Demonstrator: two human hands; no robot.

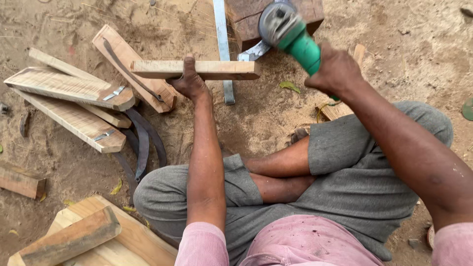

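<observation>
I sit cross-legged on sandy ground. My left hand [189, 81] grips a flat, pale wooden piece [217, 70] from below and holds it level in front of me. My right hand [335, 71] is closed around the green body of an angle grinder [290, 34], whose grey disc guard sits just past the right end of the wooden piece. A curved metal blade [256, 50] lies under the grinder head, at the foot of a dark wooden block [246, 17].
A pile of pale wooden slabs [69, 88] with metal fittings lies at the left, with dark curved metal strips [143, 143] beside it. More wooden pieces [74, 239] lie at the lower left. A metal bar [222, 44] runs up the middle.
</observation>
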